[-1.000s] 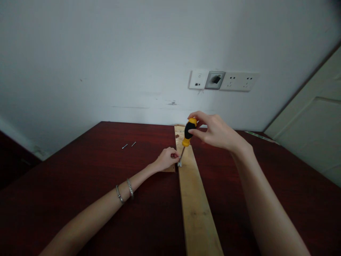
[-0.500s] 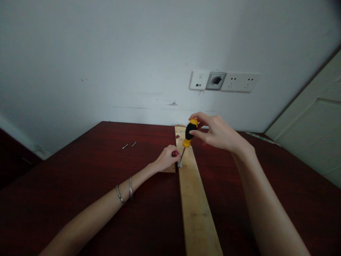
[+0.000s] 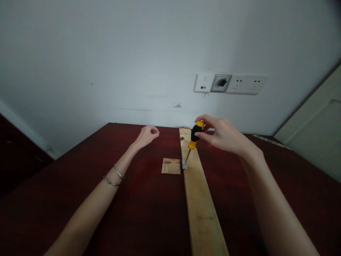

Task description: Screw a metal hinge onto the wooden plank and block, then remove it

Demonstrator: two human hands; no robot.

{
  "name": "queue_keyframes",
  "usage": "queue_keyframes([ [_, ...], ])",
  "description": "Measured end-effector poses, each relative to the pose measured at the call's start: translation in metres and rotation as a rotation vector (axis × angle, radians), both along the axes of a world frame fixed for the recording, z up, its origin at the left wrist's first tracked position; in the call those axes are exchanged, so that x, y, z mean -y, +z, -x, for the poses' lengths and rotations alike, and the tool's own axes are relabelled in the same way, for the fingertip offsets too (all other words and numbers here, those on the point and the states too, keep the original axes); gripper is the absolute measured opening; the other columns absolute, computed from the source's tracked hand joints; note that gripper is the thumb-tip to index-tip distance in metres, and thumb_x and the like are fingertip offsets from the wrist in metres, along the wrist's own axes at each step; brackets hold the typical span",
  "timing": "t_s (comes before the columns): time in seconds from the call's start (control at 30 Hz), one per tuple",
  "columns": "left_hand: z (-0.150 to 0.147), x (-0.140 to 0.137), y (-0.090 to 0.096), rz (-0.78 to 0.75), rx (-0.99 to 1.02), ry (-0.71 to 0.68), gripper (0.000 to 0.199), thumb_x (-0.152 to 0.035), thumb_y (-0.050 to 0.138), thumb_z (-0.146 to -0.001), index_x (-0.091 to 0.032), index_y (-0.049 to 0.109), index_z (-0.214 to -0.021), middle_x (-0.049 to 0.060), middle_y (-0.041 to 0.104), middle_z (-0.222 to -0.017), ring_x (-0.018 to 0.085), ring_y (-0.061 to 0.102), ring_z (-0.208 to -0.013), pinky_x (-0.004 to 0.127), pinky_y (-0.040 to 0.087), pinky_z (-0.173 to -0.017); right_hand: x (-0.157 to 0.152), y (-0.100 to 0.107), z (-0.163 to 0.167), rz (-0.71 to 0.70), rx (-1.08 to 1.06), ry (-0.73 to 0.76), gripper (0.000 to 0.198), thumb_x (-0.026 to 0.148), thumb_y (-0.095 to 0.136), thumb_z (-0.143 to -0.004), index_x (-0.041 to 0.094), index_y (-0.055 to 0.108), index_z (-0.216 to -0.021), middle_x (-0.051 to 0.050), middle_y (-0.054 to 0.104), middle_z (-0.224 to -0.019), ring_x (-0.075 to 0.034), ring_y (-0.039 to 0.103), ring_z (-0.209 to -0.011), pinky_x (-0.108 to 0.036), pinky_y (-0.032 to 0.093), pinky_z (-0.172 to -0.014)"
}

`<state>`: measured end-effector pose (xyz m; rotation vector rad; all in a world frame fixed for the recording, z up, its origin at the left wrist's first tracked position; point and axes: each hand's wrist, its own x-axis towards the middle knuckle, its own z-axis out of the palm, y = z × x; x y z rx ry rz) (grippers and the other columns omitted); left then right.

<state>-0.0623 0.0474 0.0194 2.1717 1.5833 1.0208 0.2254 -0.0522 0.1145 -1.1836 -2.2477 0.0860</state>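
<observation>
My right hand (image 3: 222,135) grips a yellow and black screwdriver (image 3: 196,133) by its handle. The screwdriver leans, and its shaft runs down to a small metal hinge (image 3: 184,164) at the left edge of a long wooden board (image 3: 198,192). Above the table, left of the board, my left hand (image 3: 147,136) is closed in a pinch, thumb and forefinger together; whatever is between them is too small to make out. A small square wood piece (image 3: 171,166) lies beside the hinge. The two screws seen earlier on the table do not show now.
The dark red table (image 3: 141,209) meets a white wall (image 3: 149,53) at the back. On the wall sit socket plates (image 3: 246,84) with a black plug (image 3: 222,82). A thin strip (image 3: 271,141) lies at the back right near a pale panelled door (image 3: 311,131).
My left hand has left the hinge and moved left and back, uncovering the square wood piece. The screwdriver stays at the hinge in my right hand. The view has shifted slightly.
</observation>
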Motion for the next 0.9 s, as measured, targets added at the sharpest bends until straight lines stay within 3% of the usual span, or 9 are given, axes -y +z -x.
queue_keyframes([
  [0.1, 0.051, -0.008, 0.012, 0.119, -0.269, 0.311, 0.023, -0.026, 0.055, -0.078, -0.015, 0.072, -0.088, 0.006, 0.071, -0.092, 0.020, 0.062, -0.090, 0.032, 0.043, -0.087, -0.001, -0.001, 0.000, 0.005, -0.008, -0.006, 0.026, 0.029, 0.060, -0.083, 0.017, 0.057, -0.106, -0.009, 0.072, -0.089, -0.023, 0.069, -0.077, -0.033, 0.052, -0.067],
  [0.2, 0.096, -0.008, 0.015, 0.250, -0.347, 0.414, 0.016, -0.024, 0.060, -0.071, -0.014, 0.072, -0.073, 0.008, 0.071, -0.080, 0.024, 0.063, -0.088, 0.036, 0.044, -0.085, -0.002, -0.002, 0.000, 0.013, -0.016, 0.005, 0.027, 0.031, 0.060, -0.083, 0.018, 0.057, -0.106, -0.010, 0.072, -0.088, -0.024, 0.070, -0.078, -0.033, 0.052, -0.066],
  [0.4, 0.148, -0.010, -0.004, 0.479, -0.413, 0.386, 0.010, -0.018, 0.062, -0.059, -0.012, 0.063, -0.052, 0.000, 0.055, -0.049, 0.014, 0.055, -0.059, 0.024, 0.040, -0.060, -0.004, -0.003, 0.001, 0.034, -0.027, 0.002, 0.027, 0.034, 0.059, -0.083, 0.019, 0.057, -0.106, -0.010, 0.072, -0.089, -0.025, 0.069, -0.076, -0.036, 0.052, -0.066],
  [0.63, 0.159, -0.023, -0.024, 0.580, -0.434, 0.293, 0.012, -0.020, 0.057, -0.058, -0.013, 0.058, -0.049, -0.003, 0.046, -0.044, 0.010, 0.043, -0.049, 0.022, 0.030, -0.050, -0.004, -0.004, 0.001, 0.014, -0.025, 0.007, 0.027, 0.036, 0.058, -0.083, 0.019, 0.057, -0.104, -0.010, 0.072, -0.085, -0.025, 0.069, -0.074, -0.036, 0.052, -0.065],
  [0.9, 0.171, -0.034, -0.041, 0.621, -0.415, 0.247, 0.017, -0.023, 0.061, -0.056, -0.014, 0.054, -0.044, -0.003, 0.044, -0.041, 0.010, 0.042, -0.049, 0.022, 0.028, -0.050, -0.004, -0.004, 0.001, 0.007, -0.012, -0.006, 0.029, 0.036, 0.057, -0.083, 0.018, 0.056, -0.107, -0.011, 0.072, -0.087, -0.025, 0.069, -0.074, -0.036, 0.052, -0.066],
])
